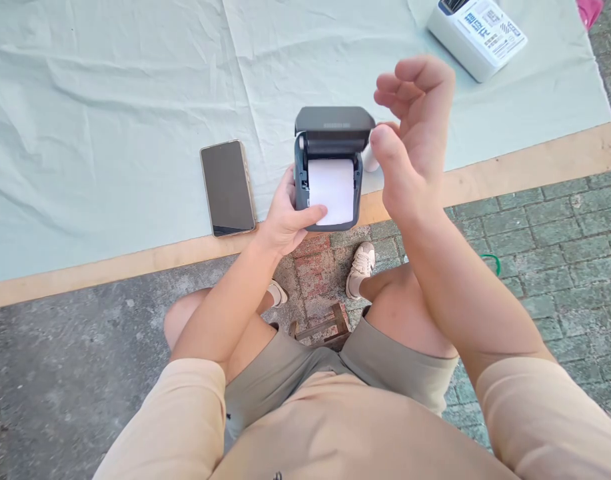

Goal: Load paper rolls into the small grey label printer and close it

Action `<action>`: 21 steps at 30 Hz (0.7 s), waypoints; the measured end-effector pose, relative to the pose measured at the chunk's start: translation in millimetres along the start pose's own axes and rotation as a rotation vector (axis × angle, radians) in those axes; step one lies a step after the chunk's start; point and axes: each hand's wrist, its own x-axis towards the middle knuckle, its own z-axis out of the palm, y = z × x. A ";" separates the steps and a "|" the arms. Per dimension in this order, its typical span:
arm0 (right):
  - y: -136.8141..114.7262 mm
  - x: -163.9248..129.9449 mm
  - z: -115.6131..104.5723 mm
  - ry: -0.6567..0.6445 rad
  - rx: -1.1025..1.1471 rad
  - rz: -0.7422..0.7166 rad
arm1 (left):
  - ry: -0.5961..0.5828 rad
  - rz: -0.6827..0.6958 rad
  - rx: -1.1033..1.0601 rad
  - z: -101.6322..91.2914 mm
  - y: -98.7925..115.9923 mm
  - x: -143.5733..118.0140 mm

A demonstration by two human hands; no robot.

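My left hand (pixel 288 217) holds a dark portable label printer (pixel 358 200) from its left side, the thumb lying over the front. The printer's lid (pixel 335 120) is raised, and white label paper (pixel 331 187) fills the compartment under it. Just right of the lid is my right hand (pixel 418 127), its fingers loosely bent and apart from the thumb, with nothing seen in it. Whether the thumb touches the lid's corner, I cannot tell. Partly hidden behind this hand is a small white object (pixel 370 159) whose kind does not show.
A smartphone (pixel 228 188) with a dark screen lies left of the printer on a pale cloth (pixel 135 127). The table's wooden edge (pixel 535 155) runs along the front. A white box (pixel 478 37) with printed markings stands at the back right. Below are my knees and a paved floor (pixel 550 247).
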 end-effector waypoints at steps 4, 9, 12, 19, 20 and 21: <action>1.8 -2.4 1.7 0.040 0.135 -0.114 | -0.033 -0.001 0.017 -0.4 0.7 -0.1; 5.5 -2.1 3.7 -0.106 0.028 -0.040 | -0.024 -0.022 -0.018 1.8 4.2 -1.0; 0.3 -2.2 1.2 -0.188 -0.033 -0.005 | 0.004 -0.027 -0.111 7.0 9.5 -1.0; -7.5 -6.0 -2.5 -0.290 -0.015 0.035 | 0.020 -0.025 -0.228 12.1 11.3 0.4; -7.5 -6.3 -1.3 -0.297 -0.015 0.030 | 0.025 -0.024 -0.230 11.5 10.0 0.8; -7.6 -6.5 -0.1 -0.300 -0.023 0.019 | 0.042 -0.027 -0.226 10.9 8.9 1.2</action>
